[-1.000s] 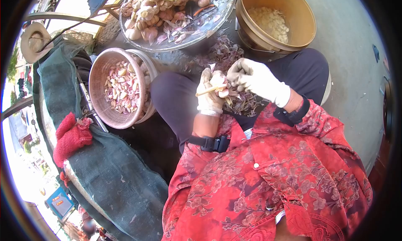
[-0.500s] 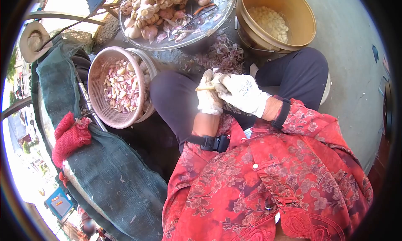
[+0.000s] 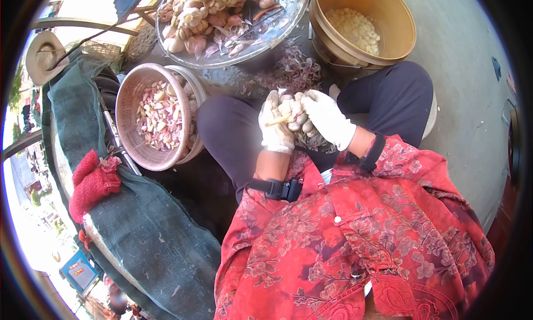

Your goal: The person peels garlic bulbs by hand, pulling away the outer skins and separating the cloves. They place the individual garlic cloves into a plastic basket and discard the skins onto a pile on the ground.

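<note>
Both my hands wear white gloves and meet above my lap. My left hand (image 3: pixel 276 126) is wrapped round a garlic bulb (image 3: pixel 297 115) with a pale stalk pointing left. My right hand (image 3: pixel 328 119) grips the bulb's right side, fingers at its top. Rounded cloves show between the two hands. Beyond them, papery garlic skins (image 3: pixel 293 74) lie heaped on the floor. Loose cloves (image 3: pixel 161 115) fill part of the pink basket (image 3: pixel 124 120) to the left.
Whole garlic bulbs and an orange-handled tool (image 3: pixel 266 12) lie on a round tray (image 3: pixel 233 61). A tan bucket (image 3: pixel 401 25) holds peeled cloves (image 3: pixel 355 31). Green netting (image 3: pixel 150 236), a red cloth (image 3: pixel 95 184) and a hat (image 3: pixel 45 58) are at the left.
My right hand has shifted right and opened away from my left, uncovering the bulb's cloves. The view has moved slightly.
</note>
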`<state>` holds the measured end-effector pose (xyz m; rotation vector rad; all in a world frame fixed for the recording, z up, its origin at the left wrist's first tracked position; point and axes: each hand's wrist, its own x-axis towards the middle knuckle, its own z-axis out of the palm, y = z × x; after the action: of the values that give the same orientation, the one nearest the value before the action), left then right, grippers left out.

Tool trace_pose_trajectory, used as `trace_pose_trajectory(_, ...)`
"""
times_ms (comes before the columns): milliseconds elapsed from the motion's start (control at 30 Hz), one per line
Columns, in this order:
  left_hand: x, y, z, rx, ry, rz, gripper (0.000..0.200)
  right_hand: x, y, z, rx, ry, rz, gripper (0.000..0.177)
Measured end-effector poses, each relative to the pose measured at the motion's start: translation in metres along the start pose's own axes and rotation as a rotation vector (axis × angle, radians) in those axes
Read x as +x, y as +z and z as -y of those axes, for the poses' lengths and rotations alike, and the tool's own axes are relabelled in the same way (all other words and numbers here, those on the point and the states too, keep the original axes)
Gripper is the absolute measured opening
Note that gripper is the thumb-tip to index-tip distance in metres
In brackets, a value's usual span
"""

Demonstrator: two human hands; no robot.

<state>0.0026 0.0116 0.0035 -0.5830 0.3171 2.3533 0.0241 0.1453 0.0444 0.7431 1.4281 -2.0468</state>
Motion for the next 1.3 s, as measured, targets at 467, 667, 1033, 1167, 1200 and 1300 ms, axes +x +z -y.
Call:
trace_pose_trajectory(467,0.011,-0.011,-0.006,0.154,0.214,-0.384,0.029,-0.007,-0.009,0.005,-1.214,-0.880,0.036,0.040)
trace_pose_trajectory(667,0.008,-0.012,-0.009,0.169,0.090,-0.292,0.034,0.000,-0.017,0.008,-1.082,-0.928,0.153,0.030)
trace_pose_trajectory(1033,0.022,-0.020,-0.002,0.079,0.165,-0.249,0.029,0.009,-0.037,0.007,-0.252,-0.306,0.158,0.025)
trace_pose_trajectory(1167,0.002,0.001,-0.010,0.305,0.007,-0.151,0.027,0.004,-0.040,0.008,-0.024,-0.234,0.161,0.021)
trace_pose_trajectory(1200,0.001,0.005,-0.010,0.396,0.004,-0.106,0.027,0.005,-0.042,0.007,-0.019,-0.219,0.142,0.021)
trace_pose_trajectory(1300,0.003,0.011,-0.008,0.409,-0.052,-0.085,0.026,0.008,-0.046,0.005,0.054,-0.279,0.150,0.020)
